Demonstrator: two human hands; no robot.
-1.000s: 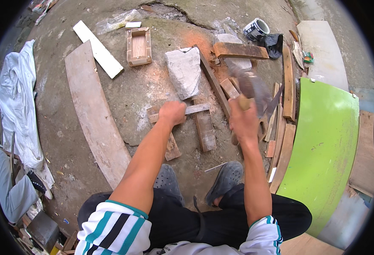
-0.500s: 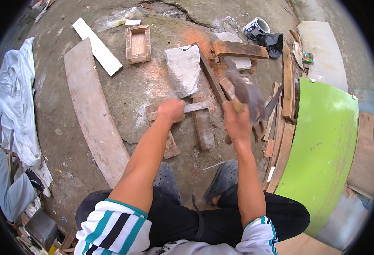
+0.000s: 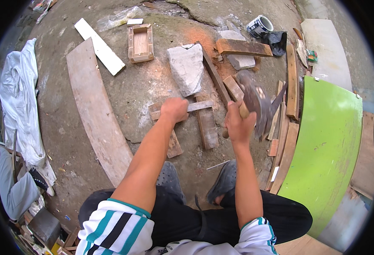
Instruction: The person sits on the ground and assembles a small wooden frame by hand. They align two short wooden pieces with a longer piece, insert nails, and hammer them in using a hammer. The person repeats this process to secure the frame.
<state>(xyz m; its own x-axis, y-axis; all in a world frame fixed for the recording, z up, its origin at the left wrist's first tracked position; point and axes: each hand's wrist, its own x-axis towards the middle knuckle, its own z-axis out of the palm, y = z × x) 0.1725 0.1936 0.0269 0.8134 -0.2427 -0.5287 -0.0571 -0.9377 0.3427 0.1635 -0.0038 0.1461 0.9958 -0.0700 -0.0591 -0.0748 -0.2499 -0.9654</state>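
My left hand (image 3: 174,109) is closed around a thin, greyish wooden strip (image 3: 200,105). The strip lies across two short wood pieces on the ground, a left block (image 3: 175,145) and a right block (image 3: 207,129). To the right, my right hand (image 3: 240,125) grips a wooden-handled tool with a broad dark metal head (image 3: 256,100). Motion blurs that head, so its exact kind cannot be made out. The tool is held up, apart from the strip. Just beyond the strip sits a rough grey concrete chunk (image 3: 186,70).
A small wooden box (image 3: 140,43) and a white board (image 3: 98,46) lie far left, near a long brown plank (image 3: 97,106). At right are several timber lengths (image 3: 285,157), a green panel (image 3: 323,140) and a paint can (image 3: 259,26). A dark bar (image 3: 214,76) leans beside the concrete.
The tool in my right hand has tipped slightly, its head lower and farther right. My left hand keeps its hold on the strip. The whole view has shifted a little.
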